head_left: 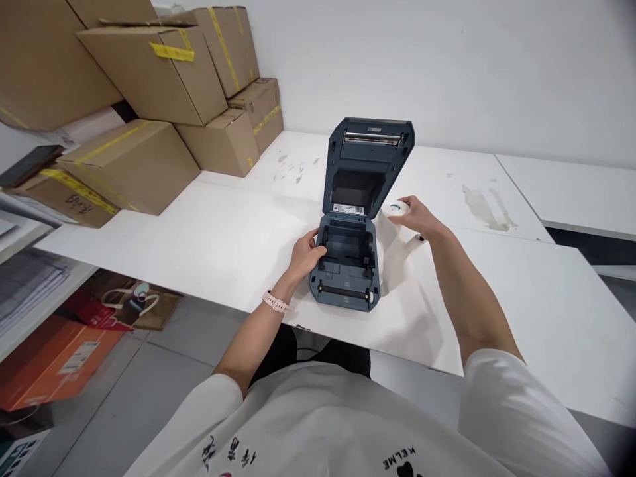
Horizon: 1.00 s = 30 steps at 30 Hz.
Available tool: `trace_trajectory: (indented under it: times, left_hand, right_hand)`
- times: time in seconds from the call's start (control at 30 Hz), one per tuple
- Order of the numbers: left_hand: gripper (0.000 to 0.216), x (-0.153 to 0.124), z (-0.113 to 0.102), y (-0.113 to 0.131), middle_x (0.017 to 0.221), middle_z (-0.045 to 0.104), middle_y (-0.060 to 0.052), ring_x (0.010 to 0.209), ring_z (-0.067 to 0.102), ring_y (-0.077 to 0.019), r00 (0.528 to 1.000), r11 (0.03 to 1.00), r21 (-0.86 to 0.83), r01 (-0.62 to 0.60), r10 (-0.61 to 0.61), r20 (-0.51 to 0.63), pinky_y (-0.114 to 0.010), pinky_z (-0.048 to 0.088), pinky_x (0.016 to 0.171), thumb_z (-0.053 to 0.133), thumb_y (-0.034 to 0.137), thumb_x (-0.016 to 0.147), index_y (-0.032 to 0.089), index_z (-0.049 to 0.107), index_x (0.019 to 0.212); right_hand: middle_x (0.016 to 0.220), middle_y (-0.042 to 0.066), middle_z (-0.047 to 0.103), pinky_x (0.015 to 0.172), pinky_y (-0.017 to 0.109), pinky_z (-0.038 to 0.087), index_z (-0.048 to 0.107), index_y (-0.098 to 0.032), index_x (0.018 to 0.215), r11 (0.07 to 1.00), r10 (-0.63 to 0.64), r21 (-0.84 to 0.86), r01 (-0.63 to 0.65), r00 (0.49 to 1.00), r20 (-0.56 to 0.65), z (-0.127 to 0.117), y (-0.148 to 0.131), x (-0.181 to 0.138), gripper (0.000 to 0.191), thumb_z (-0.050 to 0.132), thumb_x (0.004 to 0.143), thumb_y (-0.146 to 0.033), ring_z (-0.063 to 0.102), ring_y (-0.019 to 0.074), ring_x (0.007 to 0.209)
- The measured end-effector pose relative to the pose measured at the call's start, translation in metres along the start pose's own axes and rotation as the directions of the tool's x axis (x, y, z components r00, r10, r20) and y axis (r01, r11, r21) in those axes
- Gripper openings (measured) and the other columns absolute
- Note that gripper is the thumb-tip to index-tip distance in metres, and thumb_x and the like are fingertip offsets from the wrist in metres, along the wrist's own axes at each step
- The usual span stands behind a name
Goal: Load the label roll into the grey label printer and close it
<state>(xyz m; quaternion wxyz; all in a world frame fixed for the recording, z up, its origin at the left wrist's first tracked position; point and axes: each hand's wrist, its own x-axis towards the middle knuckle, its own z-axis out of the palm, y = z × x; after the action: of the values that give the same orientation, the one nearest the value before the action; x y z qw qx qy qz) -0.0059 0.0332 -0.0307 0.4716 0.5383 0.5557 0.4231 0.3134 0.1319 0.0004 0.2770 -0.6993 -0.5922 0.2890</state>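
A dark grey label printer (345, 262) stands on the white table with its lid (368, 159) raised and its inner bay exposed. My left hand (307, 254) grips the printer's left side, its thumb over the rim. To the right of the printer, my right hand (416, 215) holds a white roll (396, 209), probably of labels, with its round end facing up. A small white object with a dark end (420, 238) shows just below that hand; I cannot make out what it is. The roll is apart from the printer's open bay.
Several taped cardboard boxes (154, 73) are stacked at the back left of the white table (238, 232). A white wall rises behind. Below on the left, an orange box (59, 361) and a paper bag stand on the floor. The table's front edge runs close to my body.
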Motion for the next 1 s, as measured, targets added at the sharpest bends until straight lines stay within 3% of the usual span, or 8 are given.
trace_trajectory:
  times: [0.13, 0.23, 0.3, 0.43, 0.53, 0.67, 0.83, 1.0]
  left_hand:
    - [0.073, 0.0, 0.0, 0.0, 0.073, 0.059, 0.001, 0.068, 0.049, -0.015, 1.0, 1.0, 0.006, -0.011, 0.011, -0.001, -0.028, 0.041, 0.065, 0.059, 0.018, 0.065, 0.015, 0.065, 0.138]
    - [0.072, 0.001, 0.0, -0.003, 0.074, 0.059, 0.001, 0.068, 0.049, -0.0148, 1.0, 1.0, -0.004, -0.024, 0.024, 0.006, -0.027, 0.04, 0.064, 0.059, 0.018, 0.066, 0.015, 0.065, 0.137]
    - [0.071, 0.001, 0.0, -0.004, 0.071, 0.056, 0.002, 0.066, 0.047, -0.0143, 1.0, 1.0, -0.013, -0.026, 0.026, 0.006, -0.027, 0.038, 0.062, 0.059, 0.018, 0.066, 0.015, 0.065, 0.137]
    - [0.074, 0.001, 0.002, -0.003, 0.067, 0.049, 0.004, 0.064, 0.042, -0.0136, 1.0, 0.999, -0.032, -0.009, 0.009, -0.009, -0.027, 0.035, 0.061, 0.059, 0.019, 0.064, 0.014, 0.064, 0.138]
    - [0.075, 0.0, 0.003, -0.001, 0.065, 0.044, 0.005, 0.064, 0.041, -0.0136, 1.0, 0.999, -0.036, -0.01, 0.009, -0.024, -0.027, 0.033, 0.061, 0.059, 0.019, 0.063, 0.012, 0.064, 0.138]
    - [0.074, -0.001, 0.003, -0.001, 0.064, 0.042, 0.005, 0.064, 0.041, -0.0138, 1.0, 1.0, -0.029, -0.006, 0.005, -0.019, -0.028, 0.033, 0.061, 0.06, 0.019, 0.065, 0.013, 0.064, 0.138]
    - [0.073, -0.002, 0.003, -0.004, 0.066, 0.043, 0.004, 0.063, 0.042, -0.014, 1.0, 1.0, -0.014, -0.001, 0.0, -0.017, -0.029, 0.033, 0.062, 0.06, 0.02, 0.068, 0.016, 0.062, 0.141]
    - [0.073, -0.003, 0.002, -0.001, 0.067, 0.049, 0.003, 0.064, 0.046, -0.015, 1.0, 1.0, -0.025, 0.017, -0.017, -0.009, -0.029, 0.036, 0.063, 0.061, 0.019, 0.068, 0.016, 0.062, 0.141]
  right_hand:
    - [0.133, 0.013, 0.068, 0.105, 0.051, 0.052, 0.058, -0.025, 0.131, 0.98, -0.06, 0.196, 0.046, 0.996, 0.069, -0.02, 0.017, -0.012, 0.076, 0.087, 0.067, -0.053, 0.067, 0.0306, 0.12]
    - [0.14, 0.012, 0.068, 0.117, 0.051, 0.045, 0.06, -0.029, 0.13, 0.876, -0.111, 0.467, 0.118, 0.993, -0.044, -0.04, 0.046, -0.035, 0.065, 0.079, 0.076, -0.058, 0.063, 0.0291, 0.133]
    - [0.144, 0.013, 0.065, 0.116, 0.05, 0.047, 0.061, -0.03, 0.127, 0.824, -0.107, 0.552, 0.13, 0.992, -0.074, -0.045, 0.067, -0.052, 0.067, 0.082, 0.069, -0.058, 0.06, 0.0298, 0.137]
    - [0.137, 0.011, 0.07, 0.101, 0.045, 0.058, 0.067, -0.03, 0.117, 0.837, -0.105, 0.546, 0.017, 0.986, 0.131, -0.03, 0.09, -0.075, 0.07, 0.092, 0.054, -0.047, 0.069, 0.0296, 0.124]
    - [0.11, 0.01, 0.079, 0.091, 0.047, 0.061, 0.072, -0.026, 0.106, 0.849, -0.126, 0.529, -0.01, 0.967, 0.221, -0.021, 0.083, -0.081, 0.056, 0.09, 0.061, -0.054, 0.075, 0.0276, 0.096]
    - [0.09, 0.005, 0.077, 0.102, 0.055, 0.055, 0.071, -0.029, 0.104, 0.747, -0.329, 0.636, 0.192, 0.939, 0.102, -0.03, 0.035, -0.09, 0.06, 0.083, 0.062, -0.071, 0.074, 0.0292, 0.09]
    - [0.115, 0.01, 0.076, 0.094, 0.047, 0.056, 0.067, -0.025, 0.127, 0.836, -0.544, 0.287, 0.467, 0.773, 0.326, -0.009, -0.068, -0.103, 0.052, 0.064, 0.088, -0.06, 0.071, 0.0311, 0.105]
    - [0.122, 0.017, 0.075, 0.111, 0.055, 0.042, 0.064, -0.012, 0.13, 0.666, -0.522, -0.369, 0.648, 0.758, 0.39, 0.062, -0.111, -0.096, 0.043, 0.049, 0.096, -0.032, 0.068, 0.0356, 0.116]
